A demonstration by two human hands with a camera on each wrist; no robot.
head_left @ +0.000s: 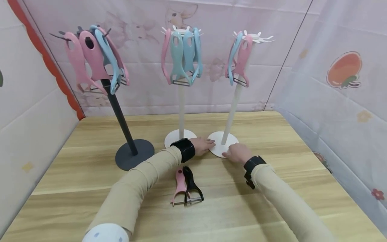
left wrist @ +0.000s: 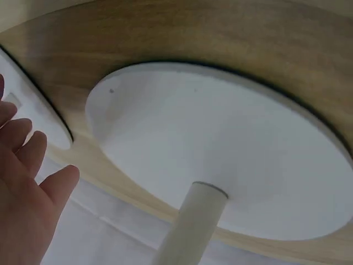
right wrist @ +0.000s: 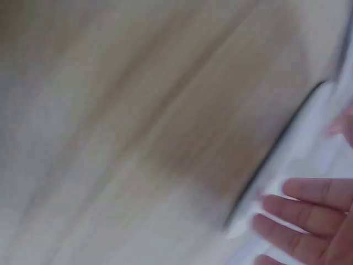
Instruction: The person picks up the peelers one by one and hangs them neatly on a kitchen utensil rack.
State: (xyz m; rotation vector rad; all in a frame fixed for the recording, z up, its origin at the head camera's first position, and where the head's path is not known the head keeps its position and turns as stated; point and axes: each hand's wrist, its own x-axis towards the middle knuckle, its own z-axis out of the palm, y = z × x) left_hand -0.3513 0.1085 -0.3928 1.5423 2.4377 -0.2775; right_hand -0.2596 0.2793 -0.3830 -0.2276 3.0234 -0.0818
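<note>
The right white stand (head_left: 231, 114) has a round white base (head_left: 216, 143) flat on the table, with pink and blue peelers (head_left: 243, 55) hanging from its top hooks. At the base's left edge are the fingertips of my left hand (head_left: 203, 145), which reaches across in front of the middle stand. My right hand (head_left: 239, 153) lies at the base's right front edge; in the right wrist view its fingers (right wrist: 306, 215) extend loosely over the white rim. In the left wrist view the middle stand's base (left wrist: 215, 132) fills most of the picture, beside my left fingers.
A black stand (head_left: 121, 114) with pink and blue peelers stands at the left. The middle white stand (head_left: 181, 111) carries several peelers. Nearer me, a pink peeler (head_left: 180, 183) and a black peeler (head_left: 191, 181) lie side by side on the wooden table (head_left: 217, 215). Curtains enclose the table's back and sides.
</note>
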